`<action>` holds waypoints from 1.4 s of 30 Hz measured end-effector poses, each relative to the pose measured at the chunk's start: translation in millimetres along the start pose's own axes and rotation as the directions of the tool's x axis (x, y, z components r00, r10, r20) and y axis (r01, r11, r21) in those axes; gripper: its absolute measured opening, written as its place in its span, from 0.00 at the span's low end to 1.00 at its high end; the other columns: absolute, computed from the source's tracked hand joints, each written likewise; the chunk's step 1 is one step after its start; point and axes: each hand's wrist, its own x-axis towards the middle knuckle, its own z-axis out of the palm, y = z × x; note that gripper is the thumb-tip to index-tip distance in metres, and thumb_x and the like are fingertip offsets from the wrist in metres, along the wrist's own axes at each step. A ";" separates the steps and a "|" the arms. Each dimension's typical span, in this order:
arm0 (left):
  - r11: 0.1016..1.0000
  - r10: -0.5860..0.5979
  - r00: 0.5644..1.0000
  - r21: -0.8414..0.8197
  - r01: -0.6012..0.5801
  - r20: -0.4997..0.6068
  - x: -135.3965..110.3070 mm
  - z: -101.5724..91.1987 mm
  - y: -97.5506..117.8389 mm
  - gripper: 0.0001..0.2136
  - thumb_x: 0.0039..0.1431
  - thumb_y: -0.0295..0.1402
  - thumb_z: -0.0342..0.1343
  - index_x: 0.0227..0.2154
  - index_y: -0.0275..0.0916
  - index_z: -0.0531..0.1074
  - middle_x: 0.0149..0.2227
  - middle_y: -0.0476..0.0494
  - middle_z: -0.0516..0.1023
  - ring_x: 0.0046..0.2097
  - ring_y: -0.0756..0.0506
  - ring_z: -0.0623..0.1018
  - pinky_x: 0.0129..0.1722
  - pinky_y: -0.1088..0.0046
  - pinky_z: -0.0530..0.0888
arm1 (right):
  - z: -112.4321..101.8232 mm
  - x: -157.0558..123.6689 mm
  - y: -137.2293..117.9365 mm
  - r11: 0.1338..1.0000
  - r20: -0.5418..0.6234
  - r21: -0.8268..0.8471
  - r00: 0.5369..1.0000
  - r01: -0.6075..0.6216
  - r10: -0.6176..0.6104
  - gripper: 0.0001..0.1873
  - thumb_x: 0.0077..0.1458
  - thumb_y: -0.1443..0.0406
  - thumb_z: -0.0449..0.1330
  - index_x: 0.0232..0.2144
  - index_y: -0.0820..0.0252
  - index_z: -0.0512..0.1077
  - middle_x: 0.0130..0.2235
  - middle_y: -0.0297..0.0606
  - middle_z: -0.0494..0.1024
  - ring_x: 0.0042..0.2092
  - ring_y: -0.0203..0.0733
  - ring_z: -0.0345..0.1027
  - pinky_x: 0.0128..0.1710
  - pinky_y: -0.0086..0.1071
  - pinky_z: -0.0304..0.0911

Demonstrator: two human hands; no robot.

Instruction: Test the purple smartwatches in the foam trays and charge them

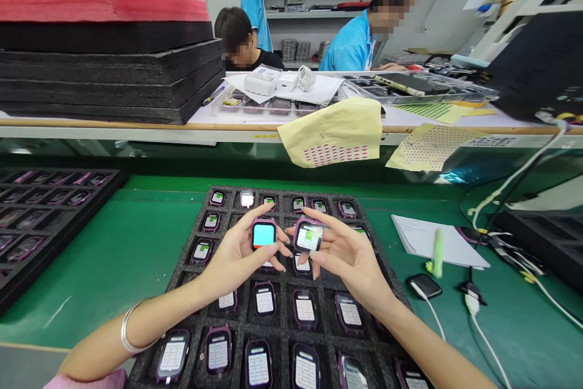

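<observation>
My left hand (pixel 248 249) is closed on a purple-framed smartwatch (pixel 264 235) whose screen glows cyan with an orange strip along the bottom. Close beside it, my right hand (pixel 341 246) grips a second purple smartwatch (pixel 308 236), lit with a white and green screen. Both watches are held up above a black foam tray (pixel 285 331). Several more strapless watches lie face up in its square pockets, among them one with a white keypad-like screen (pixel 265 299). My hands and forearms hide some of the pockets.
At left lies another foam tray of watches (pixel 54 213). Stacked black foam trays (pixel 109 82) stand on the shelf above. Right of my tray are papers (pixel 437 243), a green marker (pixel 438 253), a black charging puck (pixel 424 285) and white cables. Co-workers in blue (pixel 348 43) are behind the shelf.
</observation>
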 end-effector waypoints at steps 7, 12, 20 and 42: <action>0.998 -0.062 0.994 0.015 0.060 0.092 -4.6 1.8 -11.9 0.37 0.51 0.21 0.61 0.60 0.46 0.49 0.43 0.43 0.69 0.43 0.46 0.75 0.40 0.70 0.75 | -12.0 -17.2 -9.7 0.996 -0.006 -0.090 1.000 -0.029 0.028 0.33 0.53 0.69 0.65 0.58 0.55 0.59 0.45 0.47 0.75 0.34 0.45 0.74 0.24 0.29 0.72; 0.996 -0.084 0.986 0.000 0.085 0.143 -5.8 4.1 -18.8 0.37 0.54 0.20 0.57 0.61 0.49 0.45 0.44 0.43 0.68 0.46 0.44 0.74 0.45 0.64 0.74 | -47.1 -46.7 -14.2 0.953 -0.157 -0.262 0.981 -0.151 0.112 0.29 0.53 0.63 0.65 0.55 0.57 0.61 0.42 0.45 0.75 0.36 0.48 0.74 0.28 0.34 0.74; 0.997 -0.074 0.971 -0.011 0.078 0.228 1.6 20.1 -24.9 0.30 0.57 0.22 0.55 0.59 0.47 0.51 0.44 0.43 0.68 0.45 0.44 0.75 0.43 0.62 0.76 | -111.4 -84.6 9.7 0.714 -0.347 -0.634 0.934 -0.297 0.080 0.31 0.49 0.51 0.64 0.51 0.60 0.67 0.45 0.47 0.73 0.41 0.51 0.71 0.32 0.33 0.71; 0.994 -0.099 0.961 -0.017 0.107 0.260 13.4 48.0 -39.3 0.32 0.54 0.23 0.59 0.58 0.47 0.52 0.43 0.43 0.69 0.44 0.44 0.75 0.41 0.64 0.76 | -122.6 -99.7 16.5 0.383 -0.154 -0.917 0.986 -0.117 -0.068 0.25 0.61 0.57 0.54 0.59 0.53 0.57 0.55 0.44 0.61 0.48 0.50 0.64 0.43 0.39 0.65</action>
